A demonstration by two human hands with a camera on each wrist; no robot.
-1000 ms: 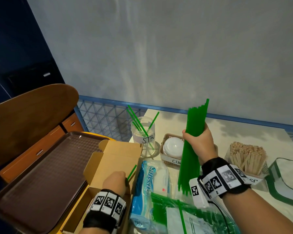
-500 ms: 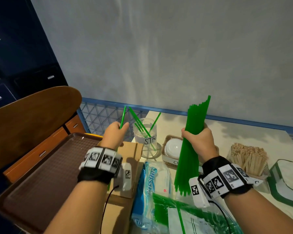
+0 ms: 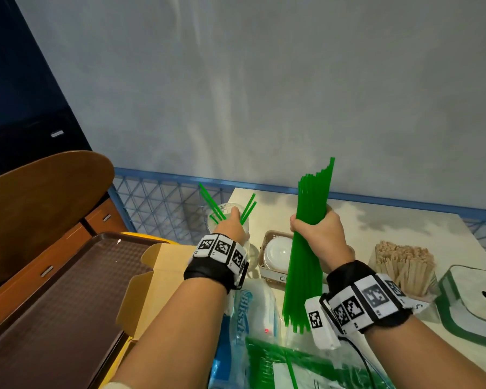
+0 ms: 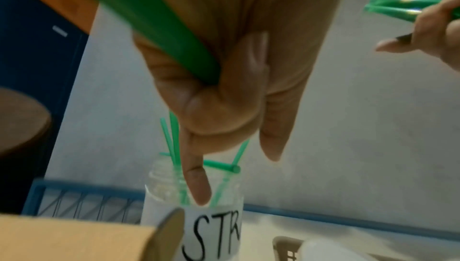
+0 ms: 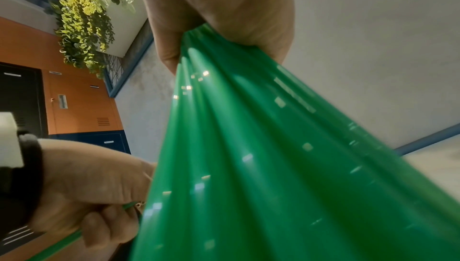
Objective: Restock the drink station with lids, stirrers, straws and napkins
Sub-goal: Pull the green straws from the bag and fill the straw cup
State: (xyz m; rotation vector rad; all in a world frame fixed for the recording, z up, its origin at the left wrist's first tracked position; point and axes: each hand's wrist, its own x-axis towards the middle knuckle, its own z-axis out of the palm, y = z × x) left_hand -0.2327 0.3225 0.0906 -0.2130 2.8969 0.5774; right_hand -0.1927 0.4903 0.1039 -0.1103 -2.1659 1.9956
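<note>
My right hand (image 3: 317,234) grips a thick bundle of green straws (image 3: 306,262) upright over the table, and the right wrist view shows the bundle (image 5: 248,147) fanning out below the fist. My left hand (image 3: 232,223) is at the mouth of the clear straw jar (image 3: 222,210) marked "STR" (image 4: 214,231). It pinches a single green straw (image 4: 161,19), with the index finger pointing down into the jar. A few straws stand in the jar.
A basket of lids (image 3: 275,252), a holder of wooden stirrers (image 3: 404,266) and a green-edged napkin dispenser (image 3: 472,304) stand on the table. Near me lie a napkin pack (image 3: 244,318) and a straw bag (image 3: 306,366). An open cardboard box (image 3: 163,276) and a brown tray (image 3: 54,290) sit left.
My left hand lifted a single straw out of the cardboard box and carried it up and right to the jar's mouth. The right hand kept the bundle almost still.
</note>
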